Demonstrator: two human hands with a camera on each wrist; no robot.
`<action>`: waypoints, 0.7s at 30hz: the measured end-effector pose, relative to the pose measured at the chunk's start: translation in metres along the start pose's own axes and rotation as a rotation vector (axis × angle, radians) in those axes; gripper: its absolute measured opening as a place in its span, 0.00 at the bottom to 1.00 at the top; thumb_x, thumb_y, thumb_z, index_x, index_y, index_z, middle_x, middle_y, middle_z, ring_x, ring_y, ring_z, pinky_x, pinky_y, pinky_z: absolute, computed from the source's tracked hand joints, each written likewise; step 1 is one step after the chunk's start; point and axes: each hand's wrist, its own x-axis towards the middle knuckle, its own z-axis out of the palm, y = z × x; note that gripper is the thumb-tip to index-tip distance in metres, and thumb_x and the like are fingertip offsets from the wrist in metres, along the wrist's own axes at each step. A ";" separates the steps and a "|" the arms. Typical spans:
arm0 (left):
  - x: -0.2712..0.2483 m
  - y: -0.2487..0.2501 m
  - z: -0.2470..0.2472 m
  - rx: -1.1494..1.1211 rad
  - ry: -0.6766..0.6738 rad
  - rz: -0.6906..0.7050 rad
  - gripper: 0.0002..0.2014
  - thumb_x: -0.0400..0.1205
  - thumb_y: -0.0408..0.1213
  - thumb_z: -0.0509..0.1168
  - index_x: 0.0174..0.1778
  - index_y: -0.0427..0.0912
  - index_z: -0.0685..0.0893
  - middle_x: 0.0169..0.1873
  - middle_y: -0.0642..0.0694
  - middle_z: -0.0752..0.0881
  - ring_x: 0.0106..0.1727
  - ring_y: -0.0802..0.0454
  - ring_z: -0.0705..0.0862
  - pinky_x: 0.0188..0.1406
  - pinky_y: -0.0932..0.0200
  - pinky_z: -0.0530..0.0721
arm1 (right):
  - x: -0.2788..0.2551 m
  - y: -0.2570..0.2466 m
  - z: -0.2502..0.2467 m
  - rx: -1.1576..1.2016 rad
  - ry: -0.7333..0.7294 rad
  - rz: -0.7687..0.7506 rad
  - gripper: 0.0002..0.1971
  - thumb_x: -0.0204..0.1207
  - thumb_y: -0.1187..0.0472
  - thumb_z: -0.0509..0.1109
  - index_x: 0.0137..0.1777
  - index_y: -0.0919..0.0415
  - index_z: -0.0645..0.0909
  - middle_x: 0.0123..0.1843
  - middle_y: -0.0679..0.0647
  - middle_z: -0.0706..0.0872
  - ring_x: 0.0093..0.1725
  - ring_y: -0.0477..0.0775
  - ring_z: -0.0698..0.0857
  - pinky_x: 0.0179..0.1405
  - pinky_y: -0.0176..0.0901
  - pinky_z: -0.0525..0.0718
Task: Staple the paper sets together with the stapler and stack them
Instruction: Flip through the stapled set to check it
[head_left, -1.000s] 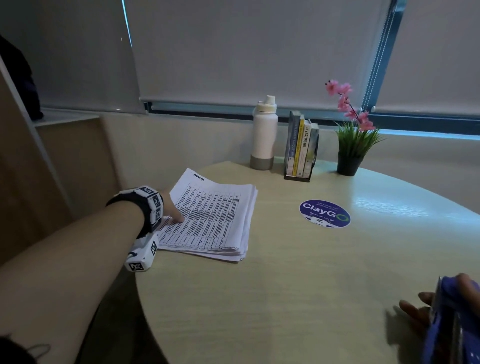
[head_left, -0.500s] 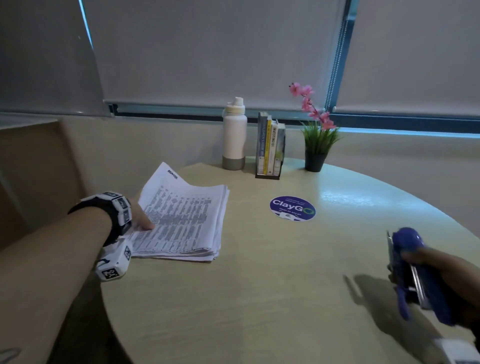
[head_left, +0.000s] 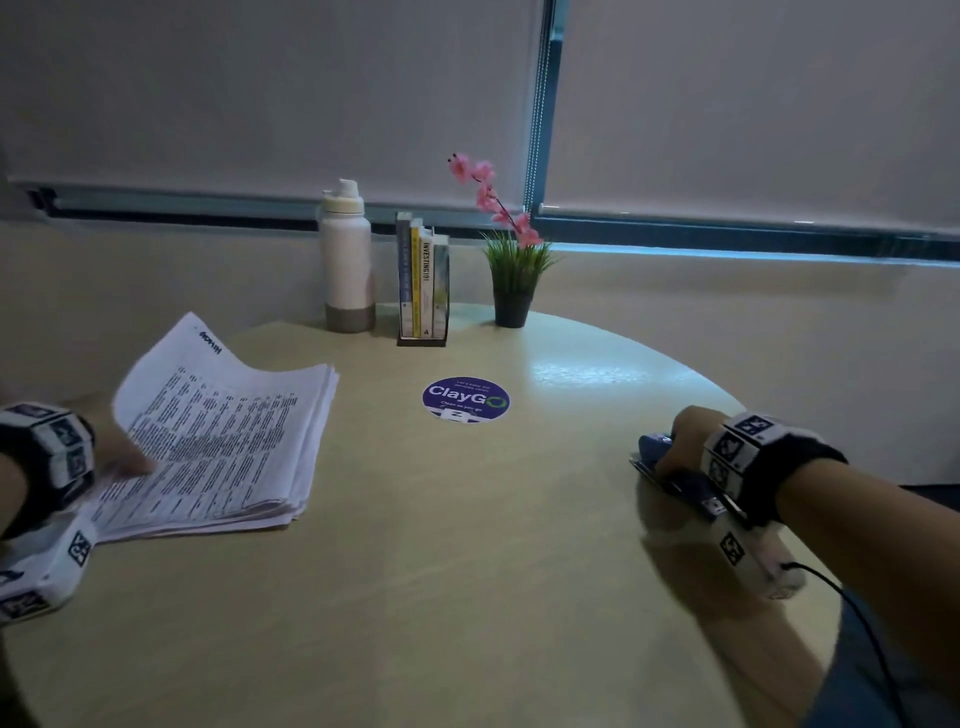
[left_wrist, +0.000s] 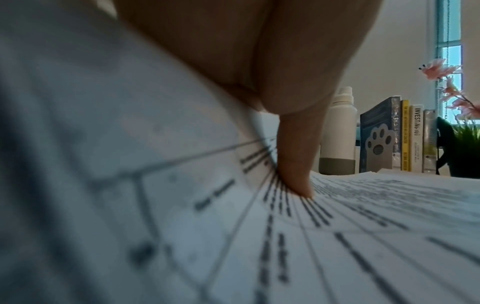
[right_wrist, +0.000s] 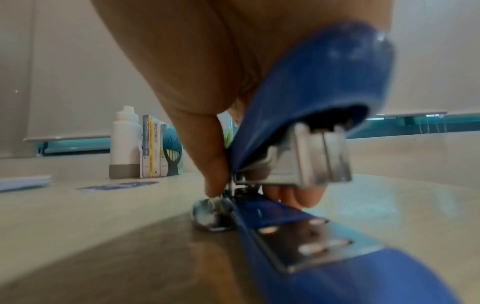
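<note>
A thick stack of printed paper (head_left: 228, 441) lies on the left of the round table (head_left: 467, 597). My left hand (head_left: 122, 460) is at its left edge and pinches the top sheets, whose edge curls upward. In the left wrist view a fingertip (left_wrist: 298, 185) presses on the printed page (left_wrist: 376, 226) beside the raised sheet. On the table's right side, my right hand (head_left: 685, 436) grips a blue stapler (head_left: 655, 446). The right wrist view has the hand (right_wrist: 249, 191) round the stapler (right_wrist: 311, 92), whose base lies on the tabletop with the top arm raised.
A white bottle (head_left: 345, 265), a small rack of books (head_left: 422, 280) and a potted pink flower (head_left: 511, 270) stand at the table's far edge. A round blue sticker (head_left: 465, 399) lies mid-table. A thin cable (head_left: 857, 613) hangs off my right wrist.
My right hand brought the stapler in from the lower right and set it down on the table. My left hand lifted the edge of the top sheets. The view turned right.
</note>
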 end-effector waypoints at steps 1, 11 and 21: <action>-0.015 0.006 -0.007 0.003 -0.051 -0.046 0.29 0.57 0.32 0.86 0.50 0.23 0.83 0.50 0.32 0.86 0.54 0.36 0.84 0.54 0.50 0.78 | -0.004 -0.003 0.001 -0.014 -0.021 -0.010 0.22 0.42 0.40 0.66 0.24 0.60 0.75 0.26 0.54 0.78 0.30 0.56 0.78 0.33 0.42 0.73; -0.144 0.112 -0.062 -0.755 -0.188 0.367 0.21 0.58 0.39 0.84 0.43 0.45 0.85 0.30 0.54 0.91 0.39 0.51 0.89 0.43 0.57 0.84 | -0.081 -0.096 -0.034 0.830 0.054 -0.334 0.30 0.74 0.42 0.68 0.69 0.62 0.75 0.70 0.61 0.79 0.66 0.62 0.79 0.70 0.56 0.74; -0.204 0.175 -0.055 -1.012 -0.396 0.552 0.33 0.56 0.41 0.83 0.57 0.37 0.83 0.50 0.41 0.91 0.51 0.47 0.91 0.45 0.57 0.88 | -0.086 -0.157 -0.019 1.653 -0.359 -0.449 0.18 0.75 0.59 0.71 0.64 0.62 0.81 0.56 0.60 0.89 0.55 0.63 0.87 0.61 0.60 0.82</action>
